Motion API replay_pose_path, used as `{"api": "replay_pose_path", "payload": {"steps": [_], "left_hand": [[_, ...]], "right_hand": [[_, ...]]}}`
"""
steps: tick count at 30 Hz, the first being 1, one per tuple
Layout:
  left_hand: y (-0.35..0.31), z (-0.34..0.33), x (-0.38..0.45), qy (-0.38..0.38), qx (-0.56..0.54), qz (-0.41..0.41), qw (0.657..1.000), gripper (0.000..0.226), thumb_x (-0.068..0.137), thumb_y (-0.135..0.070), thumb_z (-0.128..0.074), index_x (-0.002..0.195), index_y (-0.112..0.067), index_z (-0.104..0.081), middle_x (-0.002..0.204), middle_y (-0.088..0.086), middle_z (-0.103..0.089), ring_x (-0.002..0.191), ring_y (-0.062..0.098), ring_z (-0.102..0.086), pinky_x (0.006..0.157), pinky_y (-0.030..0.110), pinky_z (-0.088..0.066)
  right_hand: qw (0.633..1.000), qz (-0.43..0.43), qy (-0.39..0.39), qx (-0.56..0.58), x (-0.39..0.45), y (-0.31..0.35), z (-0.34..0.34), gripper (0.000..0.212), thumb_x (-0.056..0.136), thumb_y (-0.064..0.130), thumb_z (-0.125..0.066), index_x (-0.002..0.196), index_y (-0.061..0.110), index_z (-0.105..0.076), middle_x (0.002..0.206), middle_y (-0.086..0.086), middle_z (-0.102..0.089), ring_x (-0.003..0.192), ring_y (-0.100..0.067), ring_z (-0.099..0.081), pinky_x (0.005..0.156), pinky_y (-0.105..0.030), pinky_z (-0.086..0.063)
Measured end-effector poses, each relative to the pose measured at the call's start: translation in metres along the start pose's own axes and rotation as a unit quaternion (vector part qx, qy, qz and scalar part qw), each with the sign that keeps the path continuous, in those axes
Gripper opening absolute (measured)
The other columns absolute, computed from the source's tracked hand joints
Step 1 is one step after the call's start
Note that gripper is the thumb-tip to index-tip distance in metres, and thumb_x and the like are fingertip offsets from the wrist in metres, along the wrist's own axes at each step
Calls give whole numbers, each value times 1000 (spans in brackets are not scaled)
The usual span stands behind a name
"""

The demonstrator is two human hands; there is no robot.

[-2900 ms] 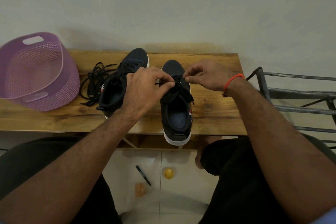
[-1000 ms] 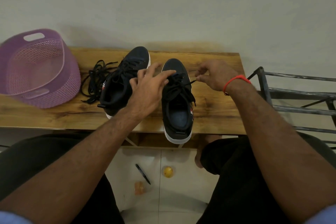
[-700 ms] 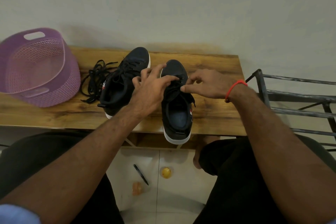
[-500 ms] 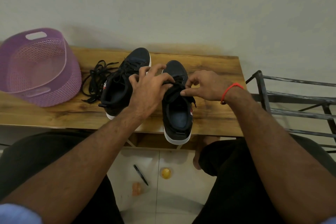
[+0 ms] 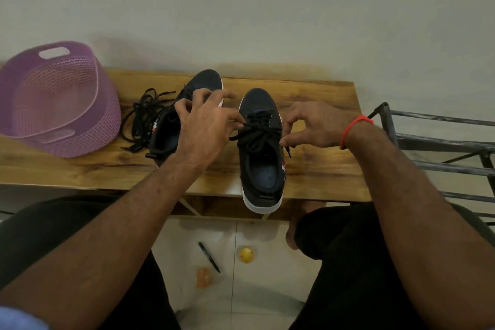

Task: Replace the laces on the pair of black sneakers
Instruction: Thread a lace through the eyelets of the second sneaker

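Two black sneakers with white soles stand side by side on a wooden bench (image 5: 316,169). The right sneaker (image 5: 261,169) is laced with a black lace (image 5: 258,131), and its heel overhangs the bench's near edge. My left hand (image 5: 206,126) pinches the lace's left end beside the shoe. My right hand (image 5: 310,126) pinches the right end between thumb and forefinger; the tip hangs below. The left sneaker (image 5: 166,131) lies partly hidden behind my left hand. A loose pile of black laces (image 5: 142,120) sits to its left.
A purple plastic basket (image 5: 53,104) lies tilted at the bench's left end. A grey metal rack (image 5: 442,153) stands to the right. On the tiled floor between my knees lie a black pen (image 5: 209,257), a yellow ball (image 5: 246,254) and a small orange thing (image 5: 202,276).
Both hands have drawn apart from the middle of the right sneaker, pulling the two lace ends outward to either side.
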State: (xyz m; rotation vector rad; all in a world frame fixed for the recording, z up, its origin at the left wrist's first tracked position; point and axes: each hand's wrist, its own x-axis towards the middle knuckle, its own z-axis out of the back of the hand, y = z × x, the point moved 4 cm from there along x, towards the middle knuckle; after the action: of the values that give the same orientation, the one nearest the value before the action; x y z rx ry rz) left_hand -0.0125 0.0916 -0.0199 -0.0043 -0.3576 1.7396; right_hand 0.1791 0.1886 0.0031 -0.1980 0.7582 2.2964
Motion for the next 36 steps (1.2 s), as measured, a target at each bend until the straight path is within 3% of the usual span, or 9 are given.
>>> {"api": "replay_pose_path", "payload": {"steps": [5, 8, 12, 14, 17, 21, 26, 31, 36], "left_hand": [[2, -8, -1, 35, 34, 11, 999, 18, 91, -47, -68, 106, -42, -76, 153, -10, -43, 139, 28, -28, 104, 50, -26], [1, -12, 0, 53, -31, -4, 998, 24, 94, -42, -66, 118, -44, -70, 159, -11, -35, 141, 26, -23, 106, 49, -22], [-7, -9, 4, 50, -93, -49, 993, 34, 101, -36, -57, 132, -50, -60, 164, -11, -26, 144, 24, -19, 105, 50, -20], [-13, -8, 2, 61, -80, -77, 992, 31, 101, -35, -54, 128, -48, -64, 166, -10, -22, 147, 27, -16, 108, 52, -19], [-17, -11, -3, 66, -45, -79, 994, 31, 96, -35, -56, 123, -44, -68, 165, -7, -26, 148, 30, -17, 108, 56, -21], [-16, -9, -4, 2, -10, -64, 998, 20, 91, -42, -65, 108, -42, -75, 154, -10, -44, 141, 29, -31, 101, 55, -27], [-14, -7, -4, -35, 22, -73, 996, 21, 87, -52, -63, 101, -43, -76, 147, -11, -52, 136, 30, -38, 98, 54, -30], [-13, -4, -4, -71, 66, -103, 990, 17, 82, -44, -73, 96, -37, -77, 146, -6, -53, 146, 36, -32, 106, 64, -26], [-16, -13, -9, -78, 97, -113, 986, 24, 84, -44, -57, 95, -34, -77, 150, -1, -50, 152, 42, -19, 113, 74, -11]], "right_hand": [[999, -33, 40, 13, -2, -11, -2, 9, 89, 33, -72, 87, 27, -66, 102, 19, -55, 111, -13, -51, 95, -35, -40], [999, -39, 24, 1, 2, -12, -5, 14, 88, 39, -72, 96, 29, -67, 116, 10, -53, 115, -13, -46, 96, -35, -38], [1000, -12, -22, -3, 6, -5, -2, 15, 83, 56, -69, 91, 45, -65, 132, 3, -50, 129, -21, -41, 110, -50, -36], [999, -4, -39, -27, 8, 1, -3, 15, 80, 63, -65, 79, 48, -60, 133, 4, -51, 132, -25, -38, 108, -59, -35], [996, 0, -53, -66, 10, 9, -7, 16, 86, 53, -66, 77, 44, -57, 133, 6, -50, 133, -25, -35, 106, -61, -34], [994, 11, -65, -87, 10, 12, -10, 11, 91, 44, -65, 85, 38, -58, 128, 4, -49, 129, -24, -35, 105, -57, -35], [992, 22, -78, -95, 9, 8, -11, 12, 88, 45, -67, 85, 35, -62, 120, 6, -46, 126, -24, -30, 105, -47, -29], [989, 46, -95, -100, 5, 6, -7, 10, 85, 39, -71, 80, 31, -67, 144, 13, -41, 147, -26, -10, 115, -52, -11], [983, 74, -121, -117, 4, 8, -10, 14, 82, 37, -71, 73, 31, -62, 147, 14, -41, 148, -29, -7, 119, -52, -10]]}}
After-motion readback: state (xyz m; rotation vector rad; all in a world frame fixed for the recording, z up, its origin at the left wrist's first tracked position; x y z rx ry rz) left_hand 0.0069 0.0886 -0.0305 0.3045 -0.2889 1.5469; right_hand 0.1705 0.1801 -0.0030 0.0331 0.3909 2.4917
